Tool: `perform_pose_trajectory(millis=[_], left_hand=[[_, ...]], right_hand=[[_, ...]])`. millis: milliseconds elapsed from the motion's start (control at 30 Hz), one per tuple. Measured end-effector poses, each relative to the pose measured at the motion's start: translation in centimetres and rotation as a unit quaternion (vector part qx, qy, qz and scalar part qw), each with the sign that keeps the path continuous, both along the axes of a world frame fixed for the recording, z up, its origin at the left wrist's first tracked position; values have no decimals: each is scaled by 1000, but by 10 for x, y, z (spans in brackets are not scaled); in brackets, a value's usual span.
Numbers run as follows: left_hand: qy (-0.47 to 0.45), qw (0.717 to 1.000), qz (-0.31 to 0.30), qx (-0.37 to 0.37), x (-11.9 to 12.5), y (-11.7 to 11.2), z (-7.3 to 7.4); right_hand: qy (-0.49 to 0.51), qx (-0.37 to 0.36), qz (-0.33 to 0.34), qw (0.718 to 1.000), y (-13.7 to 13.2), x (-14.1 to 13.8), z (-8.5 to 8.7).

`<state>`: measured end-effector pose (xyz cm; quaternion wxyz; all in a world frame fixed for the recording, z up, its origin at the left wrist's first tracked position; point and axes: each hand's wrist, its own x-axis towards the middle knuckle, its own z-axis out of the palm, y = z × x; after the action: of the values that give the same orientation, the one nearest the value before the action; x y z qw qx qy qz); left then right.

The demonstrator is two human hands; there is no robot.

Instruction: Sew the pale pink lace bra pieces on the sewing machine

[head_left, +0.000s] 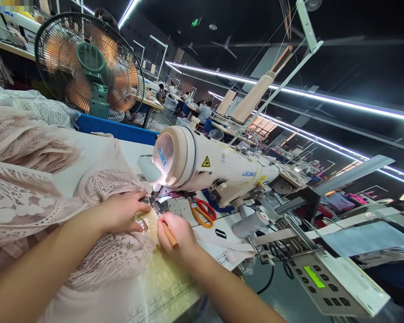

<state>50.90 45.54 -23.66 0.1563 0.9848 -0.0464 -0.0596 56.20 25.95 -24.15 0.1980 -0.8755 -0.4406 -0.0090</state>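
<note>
My left hand [123,211] lies on pale pink lace fabric [109,179], thumb apart from the fingers, with its fingertips close to the needle area. A wooden-handled tool [170,235] is gripped in my right hand [177,231], just right of the needle area; its working end is hidden. Both hands are in front of the head of a white sewing machine [202,157], whose lamp lights the work. Yellowish translucent sheeting [151,224] shows between my hands and spreads towards the table's front edge.
Orange- and red-handled scissors [203,214], a black razor blade [220,233] and a thread cone [251,224] lie right of the needle. More lace [23,197] is heaped at left. Behind stands a large fan [90,67]. A control box [336,282] hangs at lower right.
</note>
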Motion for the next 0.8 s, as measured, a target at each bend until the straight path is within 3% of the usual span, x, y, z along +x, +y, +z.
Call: perform_pose_trajectory(millis=[567,800], left_hand=[[7,1000,3,-1,1,1,0],[6,1000,2,-3,1,1,1]], right_hand=[[53,29,-4,998,-3,-1,4],[60,80,14,995,-18,2,-2]])
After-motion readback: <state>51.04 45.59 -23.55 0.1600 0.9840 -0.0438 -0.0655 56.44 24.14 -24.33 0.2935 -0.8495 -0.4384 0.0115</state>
